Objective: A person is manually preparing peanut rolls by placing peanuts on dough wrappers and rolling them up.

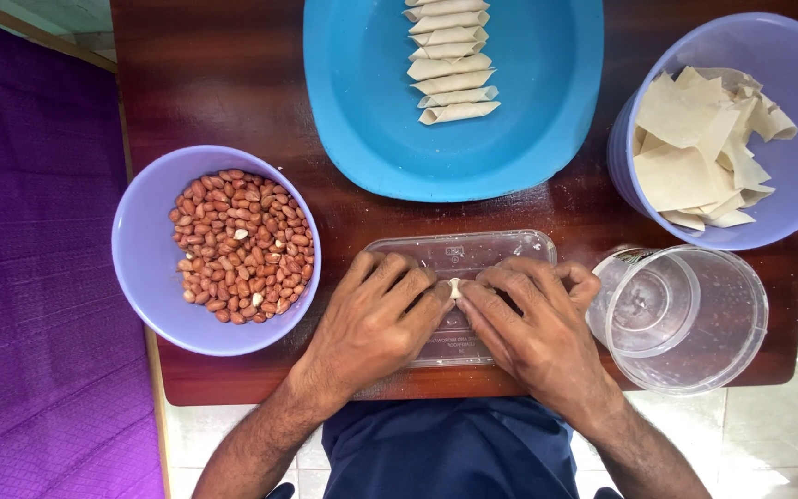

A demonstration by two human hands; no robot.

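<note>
My left hand (376, 319) and my right hand (533, 323) lie side by side over an upturned clear plastic lid (501, 248) on the dark wooden table (223, 83). Their fingertips meet on a small pale piece of dough (455, 287), which is mostly hidden under the fingers. A lilac bowl (145, 231) full of red-skinned peanuts (242, 245) stands just left of my left hand. Beyond the hands a blue tray (547, 102) holds a row of several rolled dough pieces (450, 60).
A lilac bowl (787, 55) with cut pastry sheets (699, 152) is at the back right. A clear plastic tub (695, 319) with a little white paste stands right of my right hand. A purple cloth (39, 277) lies left of the table; pale floor tiles show below.
</note>
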